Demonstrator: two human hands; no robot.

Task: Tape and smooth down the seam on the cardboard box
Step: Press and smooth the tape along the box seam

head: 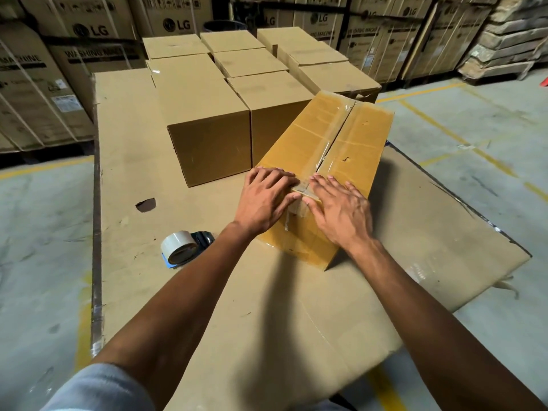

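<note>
A long yellow-brown cardboard box (pixel 329 149) lies at an angle on a flat cardboard sheet (pixel 225 307). Clear tape (pixel 335 134) runs along its top centre seam and folds over the near end. My left hand (pixel 265 200) lies flat on the box's near top corner, left of the seam. My right hand (pixel 341 212) lies flat just right of the seam, fingers spread. Both palms press on the box at the taped near edge and hold nothing. A tape dispenser with a clear roll (pixel 185 247) rests on the sheet, left of my left forearm.
Several plain cardboard boxes (pixel 207 120) stand in rows on the sheet behind and left of the yellow box. Tall strapped washing-machine cartons (pixel 89 54) line the back. A small hole (pixel 146 204) marks the sheet. Concrete floor with yellow lines (pixel 462 137) lies to the right.
</note>
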